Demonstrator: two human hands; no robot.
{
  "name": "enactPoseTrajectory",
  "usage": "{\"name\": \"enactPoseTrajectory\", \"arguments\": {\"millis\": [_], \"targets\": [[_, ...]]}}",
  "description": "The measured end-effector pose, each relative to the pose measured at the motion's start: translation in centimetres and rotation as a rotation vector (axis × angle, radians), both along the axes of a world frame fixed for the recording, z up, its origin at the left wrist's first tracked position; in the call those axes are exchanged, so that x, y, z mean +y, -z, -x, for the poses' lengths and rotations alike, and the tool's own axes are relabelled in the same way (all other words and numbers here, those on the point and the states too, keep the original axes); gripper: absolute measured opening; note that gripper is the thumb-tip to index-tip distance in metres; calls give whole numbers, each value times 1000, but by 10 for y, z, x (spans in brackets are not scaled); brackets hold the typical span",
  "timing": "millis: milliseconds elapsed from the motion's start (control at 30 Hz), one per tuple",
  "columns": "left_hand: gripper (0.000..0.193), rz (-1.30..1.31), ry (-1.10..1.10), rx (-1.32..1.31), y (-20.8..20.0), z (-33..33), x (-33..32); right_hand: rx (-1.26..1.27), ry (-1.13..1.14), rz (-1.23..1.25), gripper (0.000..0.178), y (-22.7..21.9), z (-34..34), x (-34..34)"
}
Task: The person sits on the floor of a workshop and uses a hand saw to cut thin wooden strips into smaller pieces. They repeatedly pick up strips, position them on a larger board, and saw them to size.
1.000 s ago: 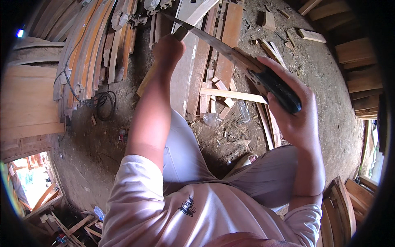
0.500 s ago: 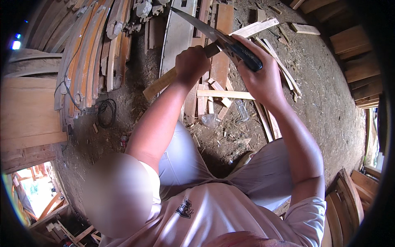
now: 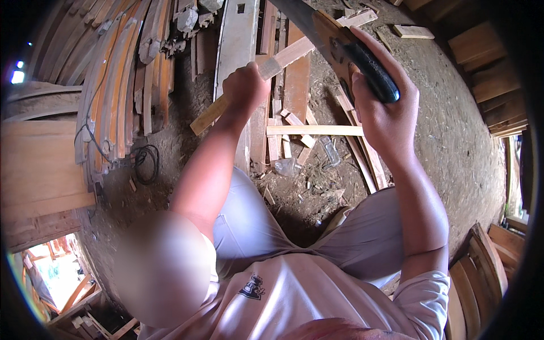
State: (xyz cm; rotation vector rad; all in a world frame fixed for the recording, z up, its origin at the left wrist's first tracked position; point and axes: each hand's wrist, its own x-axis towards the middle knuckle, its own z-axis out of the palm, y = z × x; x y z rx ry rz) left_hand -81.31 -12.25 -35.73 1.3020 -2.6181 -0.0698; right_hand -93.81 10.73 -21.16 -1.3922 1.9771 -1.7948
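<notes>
My left hand (image 3: 247,90) is closed around a narrow wooden strip (image 3: 208,115), which slants from lower left to upper right and sticks out on both sides of the fist. A handsaw (image 3: 371,71) with a black handle is in my right hand (image 3: 390,110), the fingers wrapped round its grip. Its blade points up and to the left, and the tip runs out at the top edge. A gap separates the blade from my left fist. Beyond the strip lies a pale board (image 3: 294,52), partly hidden by the saw.
Long boards (image 3: 235,42) and scrap pieces lie on the dirt floor ahead. A crosswise batten (image 3: 314,130) rests near a clear plastic piece (image 3: 288,166). Curved planks (image 3: 116,85) are stacked at left, beside a coiled black cable (image 3: 146,164). More timber (image 3: 481,56) stands at right.
The saw in my right hand has moved right and away from the strip's end. My left hand has shifted slightly left and down, still gripping the strip.
</notes>
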Motion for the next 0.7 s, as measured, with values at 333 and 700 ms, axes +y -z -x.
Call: {"name": "enactPoseTrajectory", "arguments": {"millis": [333, 700], "targets": [[35, 43, 1, -80, 4, 6, 7, -83, 50, -2, 48, 2, 15, 9], [47, -107, 151, -158, 66, -28, -14, -295, 114, -33, 46, 12, 47, 27]]}}
